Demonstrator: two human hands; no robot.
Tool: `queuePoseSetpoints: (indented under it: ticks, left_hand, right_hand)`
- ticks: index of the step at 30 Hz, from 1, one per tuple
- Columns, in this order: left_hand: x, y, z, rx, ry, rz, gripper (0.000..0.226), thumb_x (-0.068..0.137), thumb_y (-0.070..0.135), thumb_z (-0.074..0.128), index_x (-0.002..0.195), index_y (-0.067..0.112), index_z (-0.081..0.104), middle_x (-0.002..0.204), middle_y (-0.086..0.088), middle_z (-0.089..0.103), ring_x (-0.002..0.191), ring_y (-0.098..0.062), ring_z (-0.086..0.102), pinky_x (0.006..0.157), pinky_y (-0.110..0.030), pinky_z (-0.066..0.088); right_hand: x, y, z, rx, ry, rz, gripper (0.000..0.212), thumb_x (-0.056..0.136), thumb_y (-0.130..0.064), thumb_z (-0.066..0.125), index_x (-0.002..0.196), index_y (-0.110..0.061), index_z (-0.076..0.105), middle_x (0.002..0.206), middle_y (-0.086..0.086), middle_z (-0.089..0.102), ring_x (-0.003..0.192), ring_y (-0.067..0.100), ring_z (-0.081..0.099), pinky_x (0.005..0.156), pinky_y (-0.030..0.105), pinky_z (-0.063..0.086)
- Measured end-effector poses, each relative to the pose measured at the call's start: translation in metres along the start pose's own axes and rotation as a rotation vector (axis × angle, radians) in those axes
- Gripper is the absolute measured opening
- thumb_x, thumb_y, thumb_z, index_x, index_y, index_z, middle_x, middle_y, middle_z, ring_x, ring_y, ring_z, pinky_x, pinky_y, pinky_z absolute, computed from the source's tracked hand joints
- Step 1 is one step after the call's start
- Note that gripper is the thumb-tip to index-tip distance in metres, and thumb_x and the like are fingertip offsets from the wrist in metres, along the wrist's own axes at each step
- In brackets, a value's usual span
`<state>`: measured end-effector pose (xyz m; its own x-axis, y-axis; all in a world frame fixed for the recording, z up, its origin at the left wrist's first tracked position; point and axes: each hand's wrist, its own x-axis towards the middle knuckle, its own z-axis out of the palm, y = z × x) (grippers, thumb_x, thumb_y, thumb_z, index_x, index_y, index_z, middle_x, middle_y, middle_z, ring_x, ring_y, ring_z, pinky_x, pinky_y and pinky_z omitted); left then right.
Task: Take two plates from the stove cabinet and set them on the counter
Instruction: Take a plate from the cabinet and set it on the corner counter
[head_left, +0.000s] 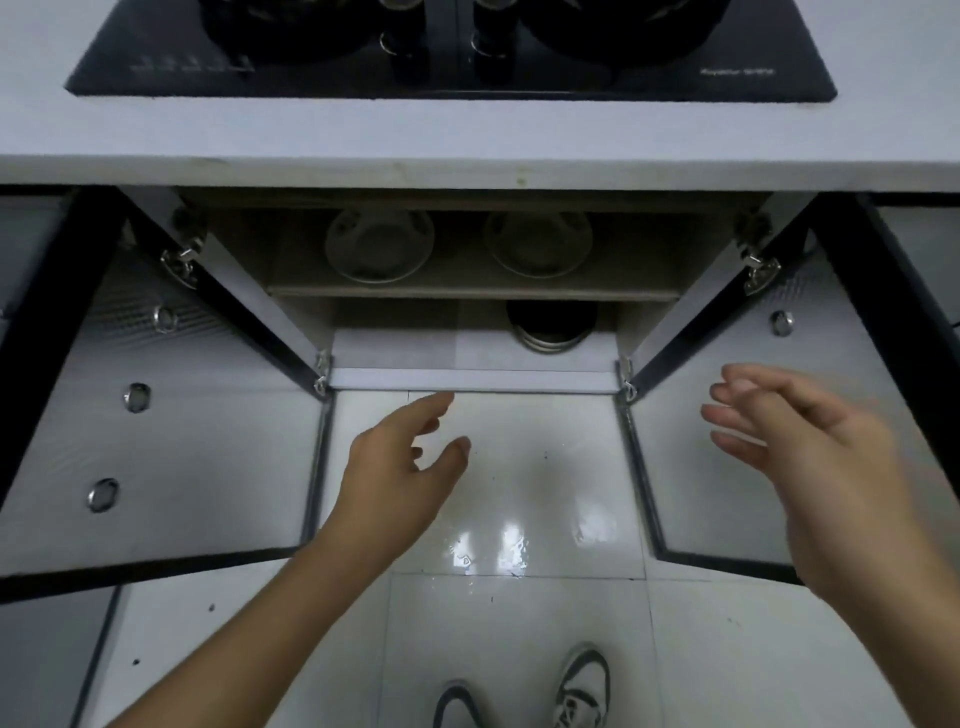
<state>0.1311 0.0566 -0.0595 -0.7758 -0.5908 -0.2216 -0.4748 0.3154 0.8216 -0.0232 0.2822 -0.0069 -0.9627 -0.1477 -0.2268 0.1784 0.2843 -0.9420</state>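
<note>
Below the white surface (467, 140) and stove (452, 47), both cabinet doors stand open; two plates (379, 244) sit on the upper shelf (467, 291). Left hand (400, 467) and right hand (795, 441) hover with fingers loosely spread, holding nothing.

- My only view comes from the head camera, wide-angle, looking forward and steeply down
- It takes in the stove (452, 47) and counter (467, 140) up top, the open cabinet (467, 291) mid-frame, floor (519, 623) below, close in
</note>
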Motion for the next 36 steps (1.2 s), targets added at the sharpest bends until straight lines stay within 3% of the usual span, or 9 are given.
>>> queuePoseSetpoints:
  ticks: [6,9,11,17,25,29,32,36]
  left_hand:
    - [0.05,-0.001,0.018,0.108,0.011,0.019,0.047,0.087,0.027,0.066,0.132,0.028,0.054,0.119,0.017,0.055,0.103,-0.001,0.054,0.075,-0.008,0.038]
    - [0.079,-0.003,0.033,0.216,-0.012,0.045,0.049,0.086,0.031,0.064,0.134,0.028,0.052,0.126,0.012,0.058,0.103,-0.002,0.053,0.083,-0.018,0.041]
    - [0.103,-0.01,0.047,0.271,-0.019,0.06,0.05,0.086,0.032,0.064,0.134,0.026,0.052,0.13,0.005,0.06,0.107,-0.006,0.055,0.087,-0.023,0.044]
    - [0.152,-0.027,0.076,0.455,-0.061,0.099,0.054,0.085,0.037,0.064,0.135,0.02,0.051,0.135,-0.006,0.058,0.117,-0.025,0.058,0.095,-0.039,0.049]
    - [0.228,-0.052,0.079,0.629,-0.13,0.223,0.054,0.088,0.038,0.061,0.136,0.017,0.049,0.133,-0.011,0.059,0.116,-0.031,0.057,0.093,-0.039,0.047]
    - [0.27,-0.071,0.077,0.687,-0.117,0.283,0.048,0.085,0.036,0.061,0.128,0.016,0.053,0.117,-0.011,0.063,0.102,-0.032,0.06,0.085,-0.042,0.053]
    - [0.301,-0.082,0.079,0.701,-0.071,0.305,0.041,0.084,0.039,0.061,0.119,0.017,0.058,0.102,-0.009,0.063,0.091,-0.029,0.061,0.075,-0.039,0.054]
    - [0.345,-0.098,0.091,0.685,-0.003,0.297,0.047,0.087,0.044,0.057,0.128,0.022,0.055,0.11,-0.012,0.069,0.097,-0.029,0.063,0.079,-0.033,0.052]
  right_hand:
    - [0.049,0.03,0.022,-0.057,-0.065,0.045,0.026,0.086,-0.017,0.059,0.075,-0.036,0.072,0.07,-0.015,0.07,0.082,0.02,0.065,0.079,0.039,0.053]
    - [0.083,0.05,0.033,-0.12,-0.103,0.07,0.016,0.086,-0.021,0.059,0.096,-0.028,0.069,0.083,-0.006,0.071,0.086,0.02,0.066,0.089,0.046,0.053]
    - [0.109,0.066,0.038,-0.216,-0.13,0.041,0.024,0.086,-0.022,0.06,0.109,-0.02,0.066,0.092,0.003,0.07,0.09,0.02,0.064,0.09,0.045,0.051]
    - [0.164,0.097,0.046,-0.456,-0.203,-0.07,0.03,0.086,-0.025,0.06,0.114,-0.018,0.063,0.099,0.006,0.069,0.091,0.017,0.063,0.086,0.033,0.049]
    - [0.227,0.116,0.074,-0.828,-0.213,-0.379,0.04,0.087,-0.024,0.058,0.125,-0.009,0.057,0.109,0.017,0.068,0.095,0.027,0.062,0.077,0.024,0.04]
    - [0.261,0.128,0.102,-0.89,-0.227,-0.425,0.032,0.087,-0.027,0.057,0.114,-0.012,0.06,0.087,0.015,0.068,0.08,0.029,0.062,0.066,0.029,0.045]
    - [0.293,0.143,0.12,-0.905,-0.209,-0.421,0.039,0.088,-0.028,0.055,0.123,-0.009,0.057,0.093,0.014,0.068,0.084,0.029,0.062,0.072,0.031,0.047]
    - [0.334,0.162,0.141,-0.854,-0.152,-0.392,0.044,0.089,-0.03,0.055,0.129,-0.012,0.054,0.105,0.018,0.068,0.098,0.032,0.062,0.079,0.031,0.046]
